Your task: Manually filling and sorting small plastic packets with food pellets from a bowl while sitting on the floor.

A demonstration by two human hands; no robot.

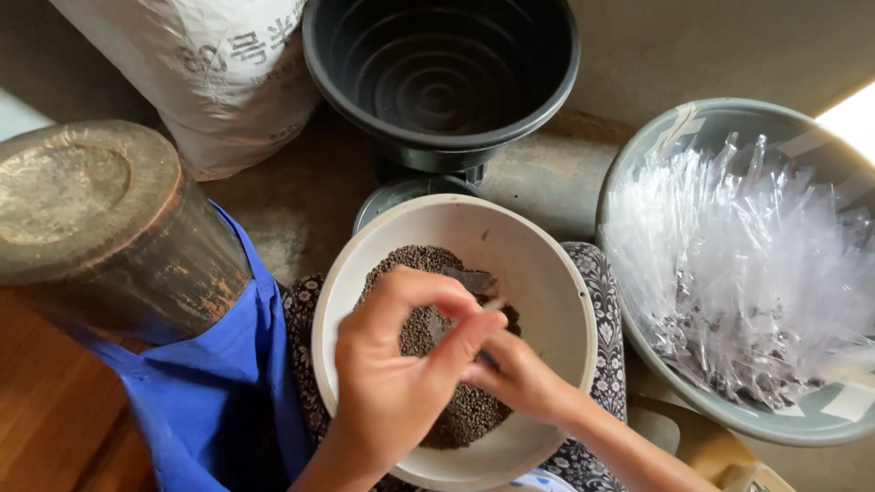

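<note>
Small clear bag [469, 281]: I hold it over the middle of the white bowl [547, 273], just above the grain; it is thin and partly hidden by my fingers, so I cannot tell how full it is.
Brown granules [415, 264]: a heap in the bowl's left half, touching the bowl wall on the near side.
Step in hand: I judge I am filling or closing one little bag over the bowl.
Next move calls for: a steady pinch, I think, with the bag's mouth kept upright so nothing spills back.
Left hand [396, 374]: fingers narrow, thumb and forefinger pinched on the bag's edge.
Right hand [519, 374]: comes in from the near right, fingers curled close under the left hand; whether they grip the bag or only touch it I cannot tell.
Bowl's place: on my lap, on patterned cloth, beside a blue apron [219, 401].
Right: a grey basin [638, 164] heaped with clear bags [747, 264].
Far: a black tub [442, 73] and a white sack [219, 73].
Left: a dark round wooden block [100, 219].
</note>
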